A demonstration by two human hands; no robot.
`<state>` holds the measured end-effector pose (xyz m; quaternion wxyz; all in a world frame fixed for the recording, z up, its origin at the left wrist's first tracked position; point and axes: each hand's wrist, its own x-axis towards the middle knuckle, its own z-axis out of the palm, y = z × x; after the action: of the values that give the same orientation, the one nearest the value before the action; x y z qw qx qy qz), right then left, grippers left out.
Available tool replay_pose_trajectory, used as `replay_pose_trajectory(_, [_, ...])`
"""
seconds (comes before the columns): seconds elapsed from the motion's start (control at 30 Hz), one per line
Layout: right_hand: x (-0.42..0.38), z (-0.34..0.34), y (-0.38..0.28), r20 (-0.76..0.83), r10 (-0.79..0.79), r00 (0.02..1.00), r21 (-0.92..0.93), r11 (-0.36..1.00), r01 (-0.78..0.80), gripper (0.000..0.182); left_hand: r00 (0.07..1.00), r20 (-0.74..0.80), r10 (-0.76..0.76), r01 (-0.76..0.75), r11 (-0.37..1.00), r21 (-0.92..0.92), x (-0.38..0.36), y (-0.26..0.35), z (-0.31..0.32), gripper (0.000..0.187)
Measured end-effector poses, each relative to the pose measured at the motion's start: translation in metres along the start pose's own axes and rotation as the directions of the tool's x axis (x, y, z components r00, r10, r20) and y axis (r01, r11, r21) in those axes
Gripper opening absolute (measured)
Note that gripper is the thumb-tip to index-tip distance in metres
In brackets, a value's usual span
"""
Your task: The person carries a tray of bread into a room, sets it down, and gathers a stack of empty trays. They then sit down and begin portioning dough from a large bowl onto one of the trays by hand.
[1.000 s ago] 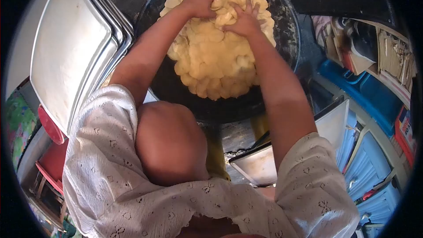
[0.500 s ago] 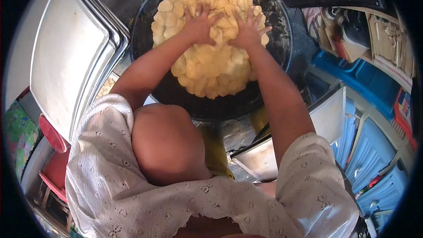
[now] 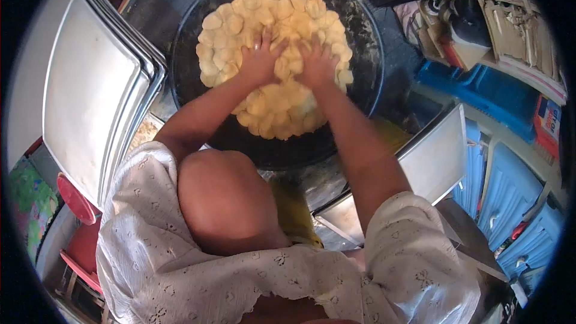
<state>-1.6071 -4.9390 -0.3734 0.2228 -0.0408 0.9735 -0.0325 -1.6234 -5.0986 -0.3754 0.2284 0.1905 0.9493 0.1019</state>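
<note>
- Both grips press flat, palms down, on a pale yellow heap of round dough pieces (image 3: 273,54): the left hand (image 3: 260,59) and the right hand (image 3: 314,63) lie side by side near the heap's middle, fingers spread and pointing away from the person.
- Neither hand closes around anything; the fingertips sink slightly among the pieces.
- Dough pieces are small, flattened discs, overlapping in a mound, lightly floured and matt.
- That mound fills most of a large round dark pan (image 3: 372,42), whose rim shows dusty white traces.
- Under and around both hands the heap spreads out, reaching farther towards the pan's far edge than towards the person.
- Left of the pan stands a stack of white rectangular metal trays (image 3: 90,90), tilted.
- Another white tray (image 3: 435,159) lies to the lower right, near blue plastic crates (image 3: 504,192).
</note>
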Motion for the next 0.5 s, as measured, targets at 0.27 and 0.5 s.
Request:
replay_pose_trajectory(0.27, [0.034,-0.018,0.014,0.112,0.076,0.991,0.103,0.991,-0.088,0.087,0.999,-0.036,0.015,-0.012,0.996,0.089,0.031,-0.008,0.003,0.094])
replay_pose_trajectory(0.5, [0.001,0.013,0.0,-0.13,0.024,0.991,0.115,0.993,-0.009,0.045,0.972,-0.108,0.21,-0.206,0.978,0.041,0.005,-0.012,0.011,0.07])
